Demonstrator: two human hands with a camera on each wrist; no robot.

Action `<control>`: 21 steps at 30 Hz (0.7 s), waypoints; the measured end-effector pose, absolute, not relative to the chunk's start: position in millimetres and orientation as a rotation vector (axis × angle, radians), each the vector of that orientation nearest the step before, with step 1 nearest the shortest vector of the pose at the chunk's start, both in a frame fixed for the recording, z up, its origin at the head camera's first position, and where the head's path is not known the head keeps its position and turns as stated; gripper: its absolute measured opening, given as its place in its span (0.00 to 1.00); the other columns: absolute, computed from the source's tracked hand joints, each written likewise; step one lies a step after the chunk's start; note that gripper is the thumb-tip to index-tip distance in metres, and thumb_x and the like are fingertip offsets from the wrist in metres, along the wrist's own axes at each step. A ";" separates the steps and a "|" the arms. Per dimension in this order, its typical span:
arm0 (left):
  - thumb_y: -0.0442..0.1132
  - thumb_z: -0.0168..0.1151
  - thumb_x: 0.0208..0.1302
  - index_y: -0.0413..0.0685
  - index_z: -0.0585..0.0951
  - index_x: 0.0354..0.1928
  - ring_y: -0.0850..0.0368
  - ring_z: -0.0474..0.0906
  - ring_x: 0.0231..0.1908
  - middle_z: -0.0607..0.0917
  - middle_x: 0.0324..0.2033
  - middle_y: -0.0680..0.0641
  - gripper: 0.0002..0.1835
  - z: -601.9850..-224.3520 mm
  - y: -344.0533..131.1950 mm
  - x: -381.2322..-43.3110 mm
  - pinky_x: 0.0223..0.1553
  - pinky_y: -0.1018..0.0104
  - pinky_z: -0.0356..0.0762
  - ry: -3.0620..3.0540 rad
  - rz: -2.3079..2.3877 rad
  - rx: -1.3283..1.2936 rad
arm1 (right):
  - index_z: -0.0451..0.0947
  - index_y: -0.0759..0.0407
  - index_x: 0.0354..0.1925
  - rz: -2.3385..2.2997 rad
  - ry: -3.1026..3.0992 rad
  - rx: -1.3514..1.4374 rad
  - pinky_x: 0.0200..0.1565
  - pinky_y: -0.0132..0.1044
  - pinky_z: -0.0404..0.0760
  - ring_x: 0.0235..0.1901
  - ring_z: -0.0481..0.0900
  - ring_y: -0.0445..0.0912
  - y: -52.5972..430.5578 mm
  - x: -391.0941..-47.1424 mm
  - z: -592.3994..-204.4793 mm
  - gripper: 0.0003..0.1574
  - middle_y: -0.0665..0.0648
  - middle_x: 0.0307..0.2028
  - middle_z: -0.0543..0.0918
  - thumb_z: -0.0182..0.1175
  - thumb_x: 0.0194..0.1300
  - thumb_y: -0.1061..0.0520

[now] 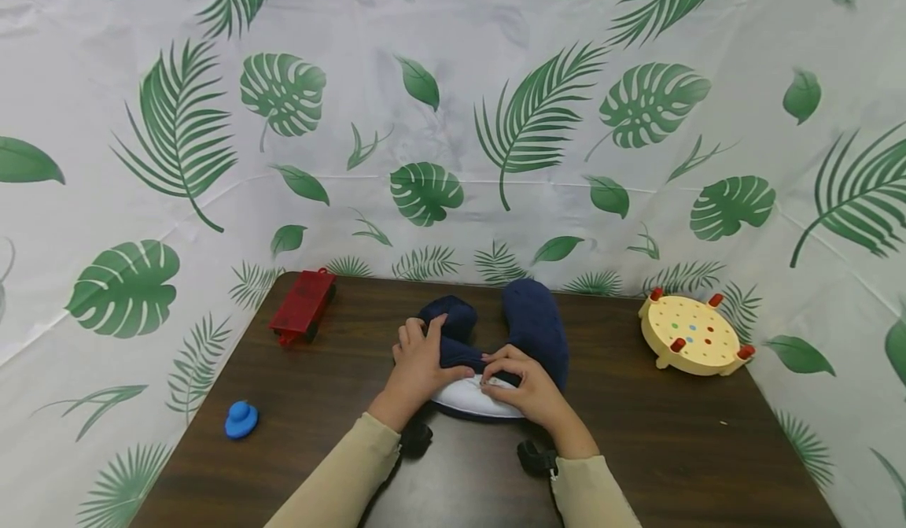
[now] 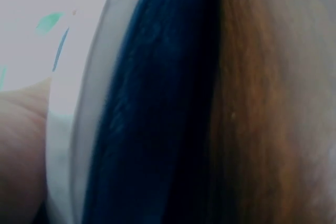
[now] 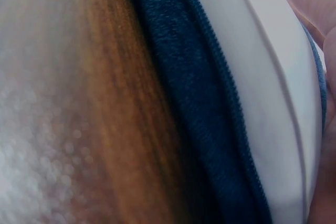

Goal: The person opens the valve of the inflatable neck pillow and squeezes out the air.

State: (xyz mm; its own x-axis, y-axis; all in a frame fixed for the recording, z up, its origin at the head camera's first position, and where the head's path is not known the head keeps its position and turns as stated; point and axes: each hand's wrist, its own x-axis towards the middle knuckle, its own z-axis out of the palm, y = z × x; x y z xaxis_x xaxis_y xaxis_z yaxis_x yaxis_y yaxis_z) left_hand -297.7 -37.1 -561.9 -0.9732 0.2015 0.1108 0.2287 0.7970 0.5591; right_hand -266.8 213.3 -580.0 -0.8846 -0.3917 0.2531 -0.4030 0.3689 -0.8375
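Note:
A navy U-shaped neck pillow [image 1: 535,327] lies on the table with its cover unzipped along the near side. White inner lining [image 1: 470,398] bulges out of that opening. My left hand [image 1: 416,363] grips the pillow's left part, fingers curved over the navy fabric and thumb along the white. On the right side, my right hand [image 1: 531,386] pinches at the opening with thumb and forefinger; the pinched bit is too small to make out. Zipper teeth [image 3: 226,77] edge the navy cloth in the right wrist view. The left wrist view shows the navy cover [image 2: 149,103] beside the white.
At the back left lies a red translucent case [image 1: 304,305]. A small blue knobbed toy [image 1: 241,419] sits near the left edge. On the right is a round yellow pegged stool-like toy [image 1: 690,335] with red tips. Behind the brown table [image 1: 679,449] hangs a leaf-print sheet.

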 end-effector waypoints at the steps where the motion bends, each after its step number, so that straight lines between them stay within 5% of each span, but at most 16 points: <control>1: 0.72 0.81 0.53 0.54 0.64 0.84 0.36 0.60 0.67 0.65 0.68 0.33 0.62 -561.7 -36.1 -297.2 0.61 0.34 0.67 -2.930 -0.917 -0.336 | 0.91 0.39 0.42 1.587 -2.586 0.753 0.70 0.32 0.76 0.66 0.83 0.52 213.5 -267.2 -580.6 0.11 0.50 0.52 0.87 0.81 0.64 0.53; 9: 0.69 0.82 0.53 0.37 0.77 0.70 0.30 0.58 0.73 0.61 0.76 0.29 0.54 -555.8 -29.1 -289.3 0.73 0.30 0.57 -2.850 -0.746 -0.351 | 0.90 0.39 0.43 1.584 -2.547 0.743 0.68 0.30 0.76 0.67 0.84 0.53 214.0 -269.7 -585.4 0.12 0.46 0.50 0.87 0.81 0.64 0.54; 15: 0.63 0.80 0.61 0.37 0.80 0.60 0.39 0.57 0.84 0.65 0.82 0.38 0.40 -549.8 -29.9 -288.9 0.82 0.36 0.55 -2.825 -0.670 -0.570 | 0.92 0.41 0.46 1.564 -2.518 0.784 0.69 0.30 0.76 0.65 0.84 0.53 213.2 -270.0 -583.9 0.12 0.47 0.51 0.87 0.80 0.66 0.55; 18: 0.62 0.78 0.65 0.40 0.77 0.65 0.41 0.63 0.82 0.72 0.79 0.40 0.40 -548.7 -33.5 -291.0 0.82 0.35 0.55 -2.847 -0.717 -0.643 | 0.92 0.41 0.46 1.559 -2.525 0.786 0.69 0.30 0.76 0.66 0.84 0.53 213.7 -269.9 -582.8 0.12 0.48 0.51 0.87 0.80 0.66 0.54; 21: 0.65 0.75 0.66 0.43 0.67 0.79 0.39 0.68 0.78 0.75 0.76 0.40 0.51 -548.5 -39.0 -292.5 0.78 0.33 0.58 -2.893 -0.759 -0.667 | 0.92 0.39 0.46 1.561 -2.538 0.781 0.68 0.30 0.77 0.66 0.84 0.52 213.4 -269.3 -583.9 0.12 0.49 0.52 0.87 0.80 0.65 0.52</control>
